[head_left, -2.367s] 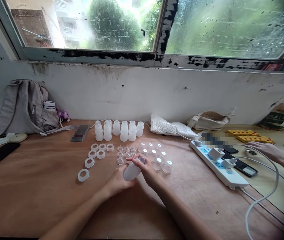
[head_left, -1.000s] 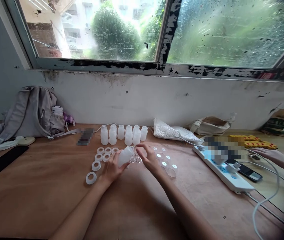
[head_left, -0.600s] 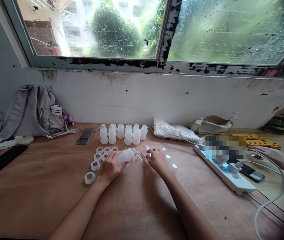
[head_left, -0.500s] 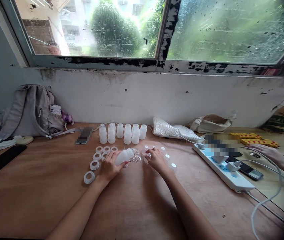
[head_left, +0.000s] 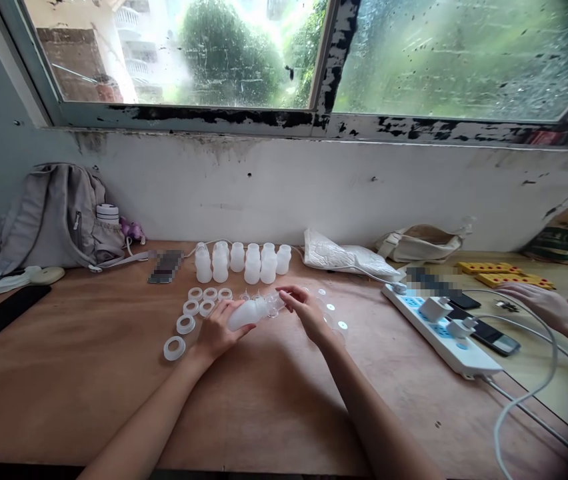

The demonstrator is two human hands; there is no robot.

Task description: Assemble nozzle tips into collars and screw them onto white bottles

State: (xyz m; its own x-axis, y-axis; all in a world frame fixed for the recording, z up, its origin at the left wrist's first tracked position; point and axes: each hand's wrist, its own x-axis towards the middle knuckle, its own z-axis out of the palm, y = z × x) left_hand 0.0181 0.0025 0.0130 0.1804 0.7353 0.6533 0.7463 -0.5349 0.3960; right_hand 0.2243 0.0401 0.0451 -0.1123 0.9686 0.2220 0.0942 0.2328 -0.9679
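Observation:
My left hand (head_left: 221, 331) is wrapped round a frosted white plastic bottle (head_left: 245, 315), tilted with its mouth up and to the right. At that mouth my right hand (head_left: 307, 309) pinches a clear cap (head_left: 275, 301); its exact shape is hard to make out against the clear parts behind. White collar rings (head_left: 185, 325) lie in rows left of my left hand. Beyond the held bottle are clear teat-like pieces (head_left: 245, 295), partly hidden. To the right of my right hand, clear caps with white centres (head_left: 331, 307) rest on the table.
Several frosted bottles (head_left: 253, 265) stand upright by the wall. A white plastic pouch (head_left: 347, 257), a power strip (head_left: 444, 333) with plugs and looping cables (head_left: 554, 360) lie to the right. Another person's hand (head_left: 534, 303) is at far right. A grey backpack (head_left: 59, 213) sits left.
My right hand has lifted from the clear caps and moved left to the bottle's mouth, bringing a clear cap. The bottle stays in my left hand. At far right, a second hand of the other person appears.

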